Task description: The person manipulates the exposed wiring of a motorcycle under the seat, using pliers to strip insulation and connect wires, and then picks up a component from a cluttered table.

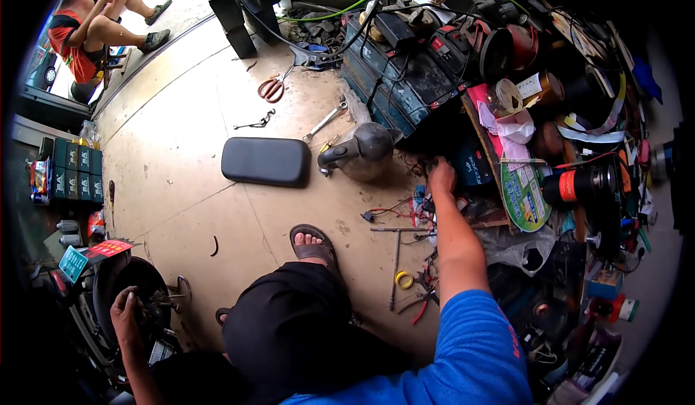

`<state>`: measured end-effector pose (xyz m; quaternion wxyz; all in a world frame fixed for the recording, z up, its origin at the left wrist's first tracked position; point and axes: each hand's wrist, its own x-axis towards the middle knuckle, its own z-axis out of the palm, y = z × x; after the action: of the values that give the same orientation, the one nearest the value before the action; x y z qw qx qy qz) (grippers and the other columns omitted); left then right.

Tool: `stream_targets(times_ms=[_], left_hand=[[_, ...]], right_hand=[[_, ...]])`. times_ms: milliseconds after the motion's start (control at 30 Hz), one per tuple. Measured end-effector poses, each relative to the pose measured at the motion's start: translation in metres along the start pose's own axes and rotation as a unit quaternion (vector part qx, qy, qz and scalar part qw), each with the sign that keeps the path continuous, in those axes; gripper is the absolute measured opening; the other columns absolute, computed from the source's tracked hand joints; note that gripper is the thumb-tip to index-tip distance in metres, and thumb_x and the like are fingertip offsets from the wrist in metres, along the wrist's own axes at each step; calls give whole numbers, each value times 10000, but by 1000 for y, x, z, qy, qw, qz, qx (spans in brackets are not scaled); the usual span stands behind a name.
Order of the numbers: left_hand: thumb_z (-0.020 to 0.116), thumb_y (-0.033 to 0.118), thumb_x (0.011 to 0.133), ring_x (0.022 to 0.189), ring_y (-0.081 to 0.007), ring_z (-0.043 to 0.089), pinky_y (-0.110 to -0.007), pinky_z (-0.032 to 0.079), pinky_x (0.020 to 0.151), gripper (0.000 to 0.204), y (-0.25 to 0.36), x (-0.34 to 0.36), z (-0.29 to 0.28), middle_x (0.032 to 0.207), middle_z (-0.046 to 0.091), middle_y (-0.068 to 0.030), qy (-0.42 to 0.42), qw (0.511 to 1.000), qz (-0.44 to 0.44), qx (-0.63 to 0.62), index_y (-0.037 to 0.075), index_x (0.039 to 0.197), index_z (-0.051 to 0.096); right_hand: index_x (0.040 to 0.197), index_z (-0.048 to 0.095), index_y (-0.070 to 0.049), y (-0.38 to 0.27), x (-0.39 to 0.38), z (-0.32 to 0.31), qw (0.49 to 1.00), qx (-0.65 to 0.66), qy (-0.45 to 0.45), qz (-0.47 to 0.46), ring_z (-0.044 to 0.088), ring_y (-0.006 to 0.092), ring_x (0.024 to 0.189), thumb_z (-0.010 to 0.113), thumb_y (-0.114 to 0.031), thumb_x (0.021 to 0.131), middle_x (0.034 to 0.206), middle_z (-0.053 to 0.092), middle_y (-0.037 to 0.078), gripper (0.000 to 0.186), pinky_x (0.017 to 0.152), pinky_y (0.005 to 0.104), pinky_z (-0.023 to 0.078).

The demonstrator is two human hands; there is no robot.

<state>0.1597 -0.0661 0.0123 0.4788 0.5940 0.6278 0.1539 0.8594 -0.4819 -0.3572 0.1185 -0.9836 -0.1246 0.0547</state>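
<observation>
The person crouches on a concrete floor (181,180) with one sandalled foot (313,244) forward, and both arms are spread wide. The right hand (440,175) reaches out to the edge of a cluttered wooden crate (483,131), just right of the dark metal kettle (364,150). Its fingers curl down into the shadow at the crate's foot, above a tangle of red and black wires (405,208); whether they grasp anything cannot be told, since the tips are hidden.

The left hand (124,311) is far to the lower left of the kettle, resting on the black wheel (130,289) of a small vehicle. Its fingers are bent around a part near the hub, seemingly gripping it, though the part itself is too dark to name.

Left of the kettle lies a black padded seat cushion (266,161). Above it are a wrench (323,121) and orange-handled scissors (271,89), and below it, near the right forearm, a T-shaped tool (397,260) and red-handled pliers (423,305).

As a judgement, the step in hand looks like a search: the left hand steadies the wheel work while the right fetches a tool or part from the pile by the crate. The next move calls for closing firmly on one item without snagging the loose wires, then bringing it across the body to the wheel.
</observation>
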Motion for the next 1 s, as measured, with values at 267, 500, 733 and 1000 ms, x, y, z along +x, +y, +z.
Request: stream_targets(times_ms=[267,500,733,1000], left_hand=[[626,183,1045,585,-74,535,-226,437,535,205,2,-7,-2,749,593,13,27,999,-11,-16,33,1174,682],[602,193,1051,573,-79,538,-231,442,526,227,2,4,0,760,585,21,19,1000,-19,-6,32,1191,681],[607,185,1054,589,-73,533,-223,433,542,222,11,8,3,763,593,14,13,999,14,25,27,1190,684],[570,207,1077,575,-57,507,-228,437,535,267,43,5,14,746,553,29,-1,995,63,-78,32,1257,661]], right_hand=[[1108,736,-71,5,41,25,986,-139,-67,-70,700,392,1091,604,-88,917,1153,724,204,232,891,467,584],[974,772,-55,6,47,24,988,-150,-43,16,715,382,1035,715,-127,845,1088,740,208,158,871,468,587],[1049,673,-14,-21,-30,-62,990,-4,136,24,727,383,914,770,-306,882,955,742,203,350,816,459,578],[1145,655,-122,-53,-119,-152,590,776,-65,213,606,86,714,752,-431,957,926,688,30,374,583,203,480]])
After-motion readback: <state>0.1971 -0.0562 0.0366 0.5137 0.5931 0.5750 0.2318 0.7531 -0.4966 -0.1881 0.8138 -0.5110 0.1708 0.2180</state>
